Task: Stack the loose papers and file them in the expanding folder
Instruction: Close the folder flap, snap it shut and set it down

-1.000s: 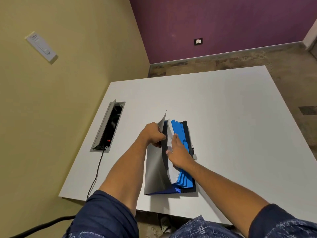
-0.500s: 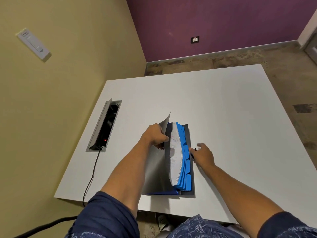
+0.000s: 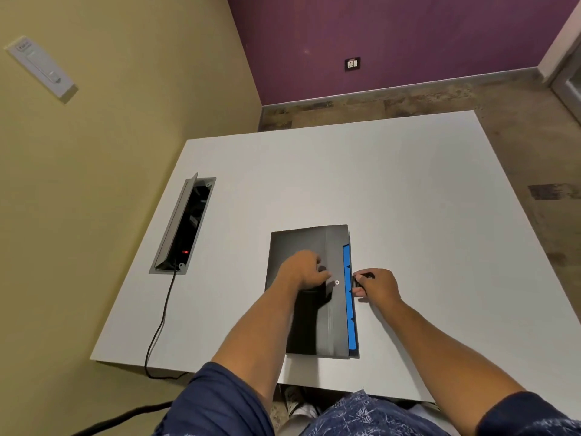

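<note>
The expanding folder (image 3: 306,243) lies flat on the white table (image 3: 408,190), its dark grey cover folded down over the pockets. A narrow strip of blue dividers (image 3: 347,269) shows along its right edge. My left hand (image 3: 303,270) presses down on the cover next to a small silver snap button (image 3: 337,282). My right hand (image 3: 375,284) pinches the folder's black closure strap (image 3: 358,280) at the right edge. The papers are hidden inside the folder.
An open cable box (image 3: 185,226) with a red light is set into the table at the left, and a black cord (image 3: 158,328) runs from it over the near edge. Yellow wall on the left, purple wall ahead.
The folder's cover has dropped from raised to flat, hiding the white papers. My left hand went from holding the cover up to pressing on it. My right hand took the strap.
</note>
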The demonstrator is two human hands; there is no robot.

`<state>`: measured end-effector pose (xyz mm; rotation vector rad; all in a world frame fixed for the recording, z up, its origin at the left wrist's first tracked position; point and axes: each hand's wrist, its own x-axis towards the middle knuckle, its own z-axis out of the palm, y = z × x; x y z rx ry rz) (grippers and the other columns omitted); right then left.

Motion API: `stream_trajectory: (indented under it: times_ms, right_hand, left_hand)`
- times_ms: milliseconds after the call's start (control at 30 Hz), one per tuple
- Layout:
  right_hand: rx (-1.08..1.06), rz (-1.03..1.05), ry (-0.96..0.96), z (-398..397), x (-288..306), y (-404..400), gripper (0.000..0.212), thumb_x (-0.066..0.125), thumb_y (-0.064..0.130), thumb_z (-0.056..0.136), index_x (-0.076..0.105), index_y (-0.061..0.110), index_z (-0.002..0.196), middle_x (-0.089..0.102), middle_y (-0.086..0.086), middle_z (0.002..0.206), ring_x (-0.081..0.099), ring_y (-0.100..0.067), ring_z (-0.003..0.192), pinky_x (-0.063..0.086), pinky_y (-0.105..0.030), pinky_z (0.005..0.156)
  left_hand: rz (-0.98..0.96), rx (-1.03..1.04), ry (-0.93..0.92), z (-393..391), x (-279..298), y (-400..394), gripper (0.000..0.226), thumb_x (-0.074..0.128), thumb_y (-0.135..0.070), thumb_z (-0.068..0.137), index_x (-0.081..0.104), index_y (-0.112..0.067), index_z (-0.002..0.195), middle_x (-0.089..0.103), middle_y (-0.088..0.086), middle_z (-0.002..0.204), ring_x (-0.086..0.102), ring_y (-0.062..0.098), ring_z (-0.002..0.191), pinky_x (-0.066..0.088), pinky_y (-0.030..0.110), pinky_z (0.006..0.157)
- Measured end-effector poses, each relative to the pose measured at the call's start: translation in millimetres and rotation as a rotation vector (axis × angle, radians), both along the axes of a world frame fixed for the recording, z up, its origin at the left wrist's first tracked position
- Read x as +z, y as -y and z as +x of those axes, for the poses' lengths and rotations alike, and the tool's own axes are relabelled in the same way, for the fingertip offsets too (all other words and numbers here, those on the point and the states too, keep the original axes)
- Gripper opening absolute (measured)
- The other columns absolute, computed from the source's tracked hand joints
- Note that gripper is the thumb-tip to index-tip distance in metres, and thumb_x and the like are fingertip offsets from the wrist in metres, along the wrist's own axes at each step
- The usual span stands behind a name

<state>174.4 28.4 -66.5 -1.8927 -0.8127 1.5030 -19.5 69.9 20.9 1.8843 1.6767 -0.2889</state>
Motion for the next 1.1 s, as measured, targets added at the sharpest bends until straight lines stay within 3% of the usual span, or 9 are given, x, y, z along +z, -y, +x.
stream_trajectory:
  times_ms: [100, 233, 367, 500, 667, 767, 900, 1100]
  right_hand:
    - [-0.066, -0.033, -0.026, 9, -8, 4, 0.022, 0.065, 0.006, 0.102, 0.074, -0.005, 0.119, 0.078, -0.027, 0.097, 0.079, -0.039, 0.089, 0.064, -0.054, 0.090]
    - [-0.098, -0.027, 0.023, 21, -15, 8, 0.022, 0.067, 0.008, 0.101, 0.074, -0.004, 0.119, 0.077, -0.021, 0.097, 0.079, -0.036, 0.085, 0.064, -0.052, 0.091]
    - [-0.113, 0.004, 0.131, 36, -17, 12, 0.019, 0.067, 0.009, 0.101, 0.074, -0.003, 0.115, 0.075, -0.018, 0.094, 0.078, -0.032, 0.078, 0.065, -0.049, 0.088]
    - [-0.083, 0.086, 0.371, 47, -19, 18, 0.018, 0.068, 0.013, 0.100, 0.076, 0.001, 0.111, 0.078, -0.017, 0.096, 0.078, -0.034, 0.084, 0.064, -0.048, 0.088]
    - [-0.037, 0.229, 0.536, 48, -13, 23, 0.019, 0.065, 0.007, 0.099, 0.072, 0.004, 0.116, 0.075, -0.016, 0.110, 0.071, -0.036, 0.100, 0.056, -0.037, 0.086]
    - [0.149, 0.319, 0.560, 44, -10, 28, 0.024, 0.063, 0.009, 0.101, 0.070, 0.007, 0.123, 0.069, -0.013, 0.120, 0.068, -0.033, 0.103, 0.049, -0.031, 0.086]
    - [0.460, 0.359, 0.634, 44, -14, 35, 0.028, 0.066, 0.015, 0.101, 0.071, 0.011, 0.128, 0.064, -0.008, 0.120, 0.066, -0.030, 0.104, 0.051, -0.032, 0.086]
    - [0.581, 0.341, 0.702, 42, -14, 39, 0.031, 0.057, 0.018, 0.107, 0.065, 0.007, 0.135, 0.069, -0.013, 0.123, 0.066, -0.032, 0.108, 0.054, -0.035, 0.085]
  left_hand:
    - [0.039, -0.074, -0.099, -12, -15, 14, 0.060, 0.069, -0.051, 0.088, 0.057, -0.017, 0.136, 0.057, 0.008, 0.134, 0.060, 0.031, 0.120, 0.054, 0.047, 0.102]
    - [0.054, -0.096, -0.176, -29, -32, 31, 0.085, 0.076, -0.054, 0.081, 0.039, -0.029, 0.154, 0.035, 0.002, 0.160, 0.041, 0.035, 0.143, 0.043, 0.051, 0.111]
    - [-0.035, -0.088, -0.212, -33, -43, 43, 0.098, 0.076, -0.053, 0.081, 0.021, -0.041, 0.161, 0.004, -0.006, 0.173, 0.010, 0.040, 0.157, 0.032, 0.058, 0.118]
    - [-0.159, -0.062, -0.174, -25, -52, 49, 0.101, 0.078, -0.048, 0.084, 0.014, -0.044, 0.163, -0.010, -0.009, 0.175, -0.005, 0.042, 0.160, 0.025, 0.065, 0.122]
    - [-0.261, -0.027, -0.091, -13, -59, 48, 0.107, 0.079, -0.045, 0.085, 0.008, -0.041, 0.165, -0.012, -0.002, 0.175, 0.002, 0.043, 0.160, 0.027, 0.055, 0.126]
    - [-0.280, -0.029, -0.121, -8, -59, 46, 0.105, 0.078, -0.044, 0.088, 0.006, -0.042, 0.165, -0.013, -0.004, 0.175, 0.002, 0.047, 0.159, 0.031, 0.056, 0.124]
    - [-0.304, -0.072, -0.171, -9, -56, 41, 0.101, 0.075, -0.044, 0.090, 0.007, -0.043, 0.164, -0.011, -0.006, 0.175, 0.006, 0.046, 0.159, 0.032, 0.058, 0.123]
    - [-0.325, -0.093, -0.188, -11, -55, 38, 0.100, 0.074, -0.047, 0.090, 0.007, -0.044, 0.164, -0.011, -0.007, 0.175, 0.008, 0.044, 0.159, 0.029, 0.058, 0.124]
